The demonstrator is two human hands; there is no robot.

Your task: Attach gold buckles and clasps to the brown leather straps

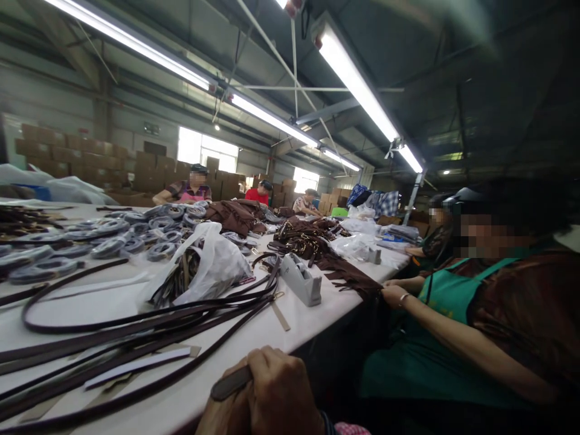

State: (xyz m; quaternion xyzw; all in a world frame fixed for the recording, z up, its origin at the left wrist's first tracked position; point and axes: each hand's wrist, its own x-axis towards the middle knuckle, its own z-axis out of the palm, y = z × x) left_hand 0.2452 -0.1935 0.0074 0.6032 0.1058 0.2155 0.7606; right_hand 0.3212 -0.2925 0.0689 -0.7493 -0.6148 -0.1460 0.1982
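Note:
At the table's near edge my right hand (281,386) is closed, knuckles up, on a dark brown leather strap (232,384). The strap's rounded end sticks out to the left. My left hand (224,411) is pressed against the right one, closed at the same strap, its fingers partly hidden. Several long dark brown straps (149,320) lie just beyond, to the left. A short beige strip with a metal clasp (281,315) and a grey tape dispenser (299,281) lie in front of my hands.
Coiled wrapped straps (113,241) cover the table's far left. A white plastic bag (211,263) of strips stands mid-table. Brown pieces with gold hardware (303,241) are heaped behind the dispenser. At right, a co-worker in a green apron (446,296) holds brown strips; others sit farther back.

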